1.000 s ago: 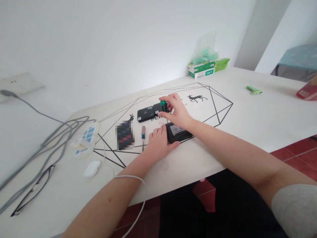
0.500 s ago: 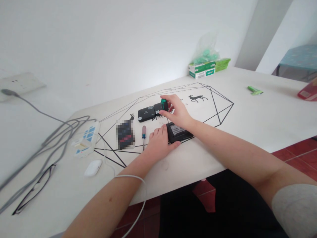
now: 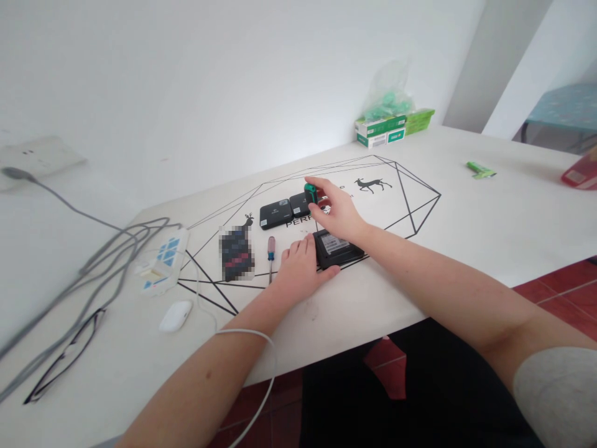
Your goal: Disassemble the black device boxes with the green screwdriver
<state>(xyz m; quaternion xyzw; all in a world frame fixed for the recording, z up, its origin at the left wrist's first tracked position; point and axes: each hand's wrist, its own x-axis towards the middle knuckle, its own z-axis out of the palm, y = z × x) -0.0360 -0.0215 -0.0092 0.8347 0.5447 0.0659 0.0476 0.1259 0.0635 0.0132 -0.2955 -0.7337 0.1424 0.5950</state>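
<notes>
A flat black electronic device (image 3: 342, 252) with a white label in its recessed face lies on the table. My left hand (image 3: 298, 267) rests at its left end, fingers against one edge and thumb along the near edge, holding it. Above the device, my right hand (image 3: 338, 208) has thumb and fingers closed around the handle of a green and black screwdriver (image 3: 310, 192). The screwdriver's shaft is hidden, so I cannot tell whether its tip touches the device. Just left of my left hand lies a second screwdriver (image 3: 271, 247) with a clear reddish and blue handle.
Two flat black boxes (image 3: 275, 213) lie behind my hands. A blurred dark packet (image 3: 236, 254), a white earphone case (image 3: 176, 317), a power strip (image 3: 166, 258), cables and glasses (image 3: 65, 358) are to the left. Green-white boxes (image 3: 380, 130) stand at the back right.
My right hand has shifted slightly to the right with the screwdriver, and its handle is turned a little differently. My left hand and the device have stayed in place.
</notes>
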